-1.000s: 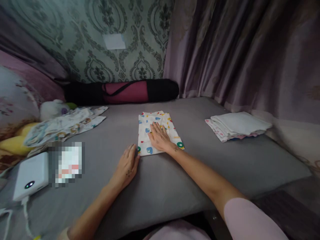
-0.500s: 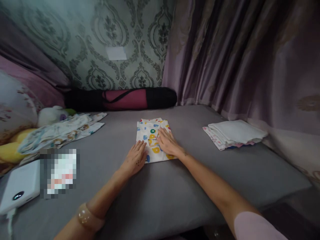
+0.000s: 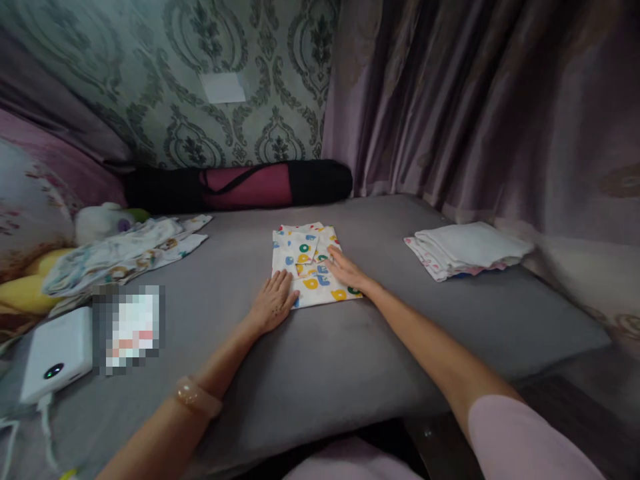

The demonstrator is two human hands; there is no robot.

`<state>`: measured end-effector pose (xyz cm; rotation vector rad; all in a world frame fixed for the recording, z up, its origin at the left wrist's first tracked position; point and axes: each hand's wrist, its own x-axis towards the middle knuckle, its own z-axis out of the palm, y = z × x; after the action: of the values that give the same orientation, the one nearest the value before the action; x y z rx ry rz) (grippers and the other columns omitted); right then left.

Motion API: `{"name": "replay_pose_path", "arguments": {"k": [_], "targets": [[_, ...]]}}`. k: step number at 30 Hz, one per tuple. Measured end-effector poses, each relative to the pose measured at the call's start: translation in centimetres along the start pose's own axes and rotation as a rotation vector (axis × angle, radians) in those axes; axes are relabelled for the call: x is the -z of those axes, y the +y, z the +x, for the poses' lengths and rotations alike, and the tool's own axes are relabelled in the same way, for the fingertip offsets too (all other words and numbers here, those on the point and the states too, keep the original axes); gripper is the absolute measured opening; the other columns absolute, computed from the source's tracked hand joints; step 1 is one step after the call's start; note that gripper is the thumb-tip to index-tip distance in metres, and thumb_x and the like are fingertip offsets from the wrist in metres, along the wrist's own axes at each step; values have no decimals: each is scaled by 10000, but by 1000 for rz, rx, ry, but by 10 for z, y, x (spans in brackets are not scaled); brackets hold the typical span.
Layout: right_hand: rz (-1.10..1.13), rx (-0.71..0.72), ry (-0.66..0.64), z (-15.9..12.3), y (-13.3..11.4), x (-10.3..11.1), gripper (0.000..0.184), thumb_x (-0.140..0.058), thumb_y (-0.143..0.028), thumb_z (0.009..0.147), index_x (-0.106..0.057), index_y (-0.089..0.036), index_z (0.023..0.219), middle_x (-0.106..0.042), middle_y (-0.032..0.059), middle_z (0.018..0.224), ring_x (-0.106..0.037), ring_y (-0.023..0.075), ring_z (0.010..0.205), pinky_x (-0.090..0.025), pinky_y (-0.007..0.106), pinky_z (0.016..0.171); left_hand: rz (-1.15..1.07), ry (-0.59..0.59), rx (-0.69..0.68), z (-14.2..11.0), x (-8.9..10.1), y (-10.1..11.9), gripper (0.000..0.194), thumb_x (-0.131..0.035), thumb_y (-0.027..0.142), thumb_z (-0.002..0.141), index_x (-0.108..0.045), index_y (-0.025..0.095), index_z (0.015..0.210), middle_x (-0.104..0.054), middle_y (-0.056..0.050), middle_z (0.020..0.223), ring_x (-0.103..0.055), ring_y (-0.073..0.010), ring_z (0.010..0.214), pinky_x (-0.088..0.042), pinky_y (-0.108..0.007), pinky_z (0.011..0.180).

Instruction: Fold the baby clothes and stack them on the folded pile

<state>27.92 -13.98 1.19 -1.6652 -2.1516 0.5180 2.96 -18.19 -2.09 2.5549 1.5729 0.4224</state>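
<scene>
A white garment with a blue, yellow, green and red print lies folded on the grey bed surface in front of me. My left hand rests flat at its near left corner, fingers stretched out and partly on the cloth. On its right side lies my right hand, its fingers extended over the fabric and its wrist by the near right corner. Neither hand grips anything. Part of the garment's right edge is hidden under my right hand.
To the right sits a stack of folded cloths, white on top. Loose patterned clothes and plush toys lie at the left. A white power bank with a cable is nearer. A black and maroon long bag lies along the wall.
My right hand has slid rightward from the garment's middle to its right side, uncovering more of the print. My left hand stays at the near left corner. The view has tilted slightly down.
</scene>
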Motion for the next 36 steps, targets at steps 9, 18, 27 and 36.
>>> {"name": "replay_pose_path", "arguments": {"k": [9,18,27,36], "targets": [[19,290,22,-71,24,20,500,-511,-321,872,-522,-157,1344,-452,124,1441,-383,212,1352,-305,418,1124,-106,-13,-270,-19,39,8,315,-504,429,911,-615,265,1156,-589,-84,1239,-535,-251,1154,-438,-450,973],[-54,325,-27,-81,13,21,495,-535,-318,860,-544,-166,1331,-532,102,1376,-456,206,1299,-332,385,1118,85,-53,-292,-11,50,29,345,-268,291,986,-591,197,1063,-669,-100,1022,-634,-221,957,-504,-370,853],[10,377,39,-55,42,24,491,-436,-99,810,-611,-181,1262,-609,70,1290,-540,183,1223,-395,357,1076,58,2,-255,-7,51,19,330,-285,352,991,-532,188,1136,-678,-111,1052,-645,-226,988,-491,-370,881],[51,392,-19,-55,42,35,480,-430,-81,828,-622,-206,1250,-618,62,1275,-573,195,1186,-429,364,1042,-121,-112,-258,-17,52,-16,499,-359,123,853,-497,215,1323,-536,-67,1381,-510,-187,1261,-418,-331,1055]]}}
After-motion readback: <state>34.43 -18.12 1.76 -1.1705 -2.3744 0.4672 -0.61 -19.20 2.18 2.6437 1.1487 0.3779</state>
